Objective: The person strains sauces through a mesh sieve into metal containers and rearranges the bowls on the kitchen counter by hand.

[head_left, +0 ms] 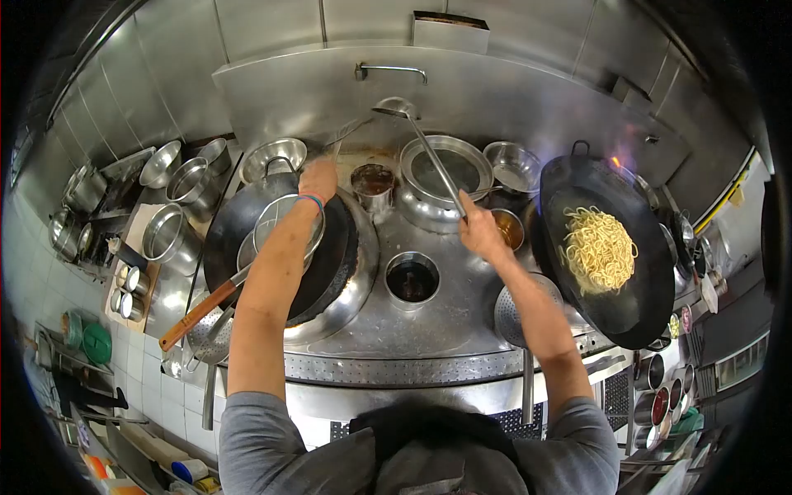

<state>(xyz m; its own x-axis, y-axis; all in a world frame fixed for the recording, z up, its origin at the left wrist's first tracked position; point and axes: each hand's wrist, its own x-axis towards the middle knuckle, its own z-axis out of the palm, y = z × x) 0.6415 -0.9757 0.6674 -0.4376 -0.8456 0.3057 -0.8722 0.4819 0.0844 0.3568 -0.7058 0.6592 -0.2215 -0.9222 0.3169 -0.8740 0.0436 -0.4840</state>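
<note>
My right hand (484, 233) is closed around the handle of a long metal ladle (435, 161), whose bowl is raised near the back wall. Over the rear rim of the left wok (227, 235), my left hand (319, 178) is closed. A thin, blurred metal piece (350, 130) extends beyond its fingers; its kind cannot be made out. Under my left forearm, a strainer with a wooden handle (198, 314) lies across that wok. Yellow noodles (601, 247) sit heaped in the black right wok (631, 318), to the right of my right hand.
A large round pot (445, 216), a cup of dark liquid (412, 279) and a sauce container (373, 183) stand between the woks. Perforated skimmers (510, 318) rest near the front edge. Flame (615, 162) shows behind the right wok. Steel pots (172, 233) stand at left.
</note>
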